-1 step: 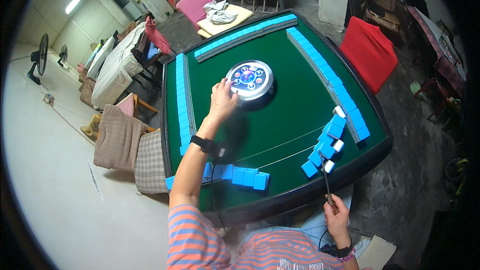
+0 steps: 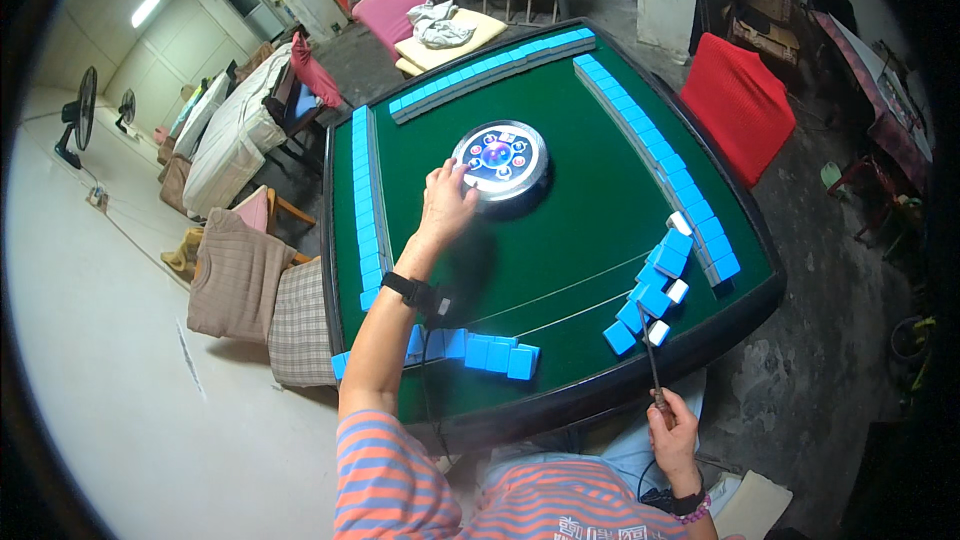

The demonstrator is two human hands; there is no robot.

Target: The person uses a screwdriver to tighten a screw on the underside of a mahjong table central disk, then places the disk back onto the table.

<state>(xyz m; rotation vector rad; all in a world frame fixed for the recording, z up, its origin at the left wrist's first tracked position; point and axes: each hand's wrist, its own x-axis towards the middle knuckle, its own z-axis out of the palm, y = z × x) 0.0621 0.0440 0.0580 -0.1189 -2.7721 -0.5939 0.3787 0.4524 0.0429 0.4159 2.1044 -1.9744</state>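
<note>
My left hand [image 2: 446, 202] reaches over the green table, its fingers apart at the near left rim of a round lit control disc [image 2: 500, 176] with a silver ring and buttons. Fingertips seem to touch the rim. My right hand [image 2: 674, 430], near the front right edge, is closed round the brownish handle of a thin dark rod [image 2: 655, 370]. The rod's far end reaches a loose cluster of mahjong tiles [image 2: 652, 298], mostly blue backs up, a few white sides showing. Another group of blue mahjong tiles [image 2: 488, 352] lies beyond the front edge, partly hidden by my left forearm.
Walls of blue and grey tiles line the left [image 2: 368, 210], far [image 2: 490, 68] and right [image 2: 655, 155] sides of the mahjong table [image 2: 560, 270]. Around it stand a red-covered chair [image 2: 738, 105], a beige-draped chair [image 2: 240, 275] and a pink chair [image 2: 390, 5]. A dark cable [image 2: 426, 390] hangs beside my left forearm.
</note>
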